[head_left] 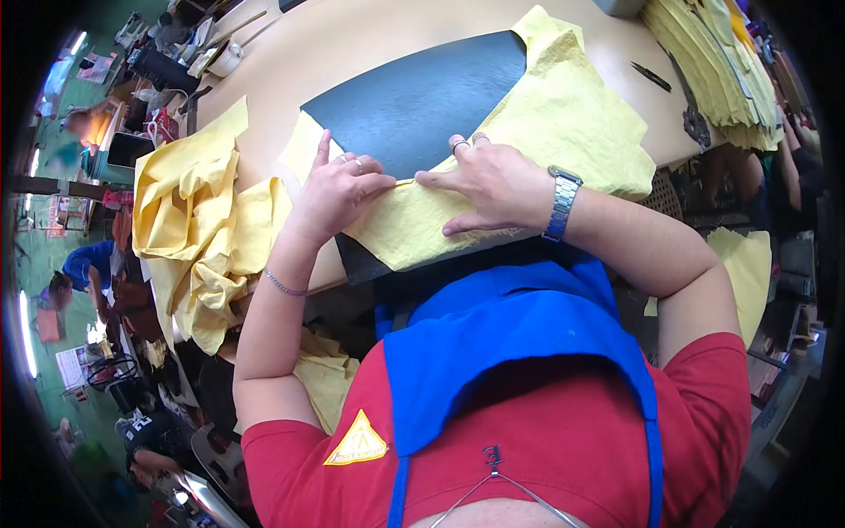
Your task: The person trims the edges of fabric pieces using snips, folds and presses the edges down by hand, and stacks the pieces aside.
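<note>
A yellow leather-like piece with an uneven outline lies over a dark sheet on the table. Its near edge is folded along a line below the dark surface. My left hand has curled fingers at that fold, with one finger sticking up and a fingertip pressing the edge. My right hand rests on the yellow piece, fingers spread, its index fingertip at the fold close to the left hand. Another corner of dark material shows under the near left side.
Crumpled yellow pieces hang over the table's left side. A stack of yellow sheets lies at the far right, with a small black cutter or snips near it. A tape roll stands at far left. Other people sit beyond the table.
</note>
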The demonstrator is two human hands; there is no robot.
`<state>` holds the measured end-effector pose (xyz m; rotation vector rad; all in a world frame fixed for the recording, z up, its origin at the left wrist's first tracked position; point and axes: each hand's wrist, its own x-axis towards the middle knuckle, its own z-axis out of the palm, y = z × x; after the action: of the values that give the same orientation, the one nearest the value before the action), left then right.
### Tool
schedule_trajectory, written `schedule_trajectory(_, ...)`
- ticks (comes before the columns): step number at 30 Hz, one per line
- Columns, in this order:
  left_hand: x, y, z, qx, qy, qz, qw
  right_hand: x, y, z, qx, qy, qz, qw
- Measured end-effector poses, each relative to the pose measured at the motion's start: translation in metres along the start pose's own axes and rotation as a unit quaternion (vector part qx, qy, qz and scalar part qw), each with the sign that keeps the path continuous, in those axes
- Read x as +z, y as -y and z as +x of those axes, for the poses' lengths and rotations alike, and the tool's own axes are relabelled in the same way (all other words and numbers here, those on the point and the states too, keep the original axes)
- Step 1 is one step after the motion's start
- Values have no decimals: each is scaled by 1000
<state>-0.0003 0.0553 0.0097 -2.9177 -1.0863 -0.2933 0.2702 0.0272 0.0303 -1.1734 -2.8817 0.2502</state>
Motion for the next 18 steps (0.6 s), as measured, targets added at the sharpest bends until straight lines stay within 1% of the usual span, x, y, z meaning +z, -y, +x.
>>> schedule_trajectory(3,-3,-1,1,12,-7,11,1000,-3,-1,5,-15,15,-14,1000)
schedule_trajectory(6,-5,0,2,26,-16,18,999,-8,-2,12,-37,52,-25,998)
schedule_trajectory(9,-3,1,1,25,-25,32,999,-2,-4,19,-59,50,-13,997)
schedule_trajectory(12,-2,0,-1,9,-29,53,998,-24,12,27,-2,130,-24,991)
schedule_trajectory(15,-1,-1,-4,-16,-36,68,997,-21,14,29,4,128,-36,991)
schedule_trajectory(18,2,-8,-9,-48,-48,82,994,-3,-3,13,-41,49,18,998)
